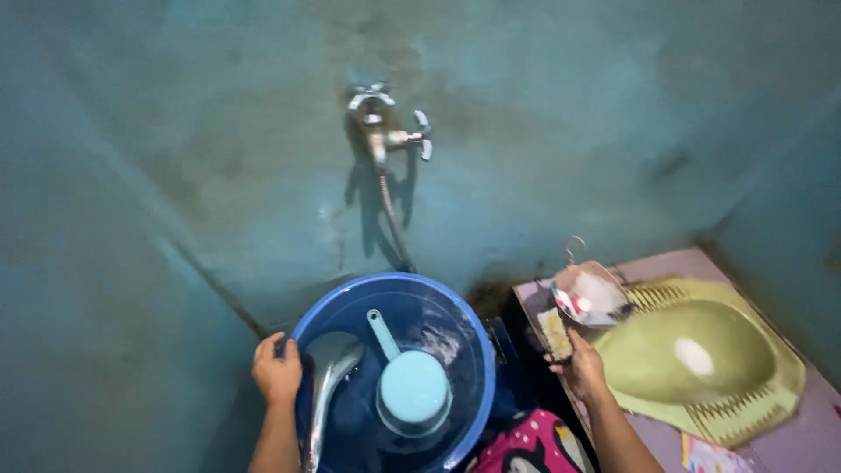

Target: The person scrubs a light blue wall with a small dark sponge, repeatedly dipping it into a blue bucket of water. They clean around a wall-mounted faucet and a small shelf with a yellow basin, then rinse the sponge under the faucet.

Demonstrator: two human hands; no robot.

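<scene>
While the left hand [278, 370] clamps the rim of the blue bucket [455, 315], fingers closed on a shiny metal piece [328, 385] leaning into the water, a light blue dipper [410, 385] floats inside. Right hand [580, 368] grips a yellowish scrub sponge [555, 333] beside a crumpled packet [591, 298] and the green squat toilet [692, 359]. Tap [385, 131] on the wall above.

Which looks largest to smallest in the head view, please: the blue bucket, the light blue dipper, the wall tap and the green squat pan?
1. Blue bucket and green squat pan: alike in extent, unranked.
2. Light blue dipper.
3. Wall tap, though it stands farther from the camera.
</scene>
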